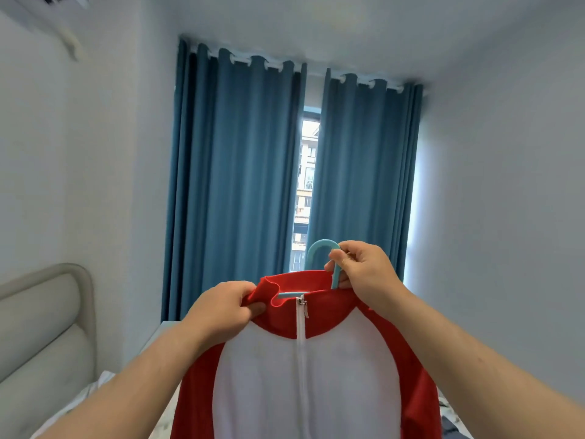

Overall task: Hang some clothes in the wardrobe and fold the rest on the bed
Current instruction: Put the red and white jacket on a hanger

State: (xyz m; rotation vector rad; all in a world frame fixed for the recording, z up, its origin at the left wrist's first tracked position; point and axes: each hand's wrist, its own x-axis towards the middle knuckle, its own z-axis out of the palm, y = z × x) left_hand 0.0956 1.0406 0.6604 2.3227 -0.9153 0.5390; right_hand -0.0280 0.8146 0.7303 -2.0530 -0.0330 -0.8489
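The right hand [361, 267] pinches the curved light-blue plastic hanger hook [321, 248], which rises straight up from the collar. The left hand [221, 308] grips the red collar of the red-and-white zip-front garment [304, 375] beside it. One hanger, one garment, hanging upright above the bed [95, 391].

Teal curtains [250, 185] hang from a white rail [285, 66] on the far wall, parted in the middle so a narrow strip of window [305, 191] shows between them, with buildings outside. To the left of the curtains a padded grey headboard [44, 324] stands against the pale wall [79, 169], and high above it, near the ceiling [316, 23], sits part of an air conditioner [63, 7]. Right of the curtains is another pale wall.
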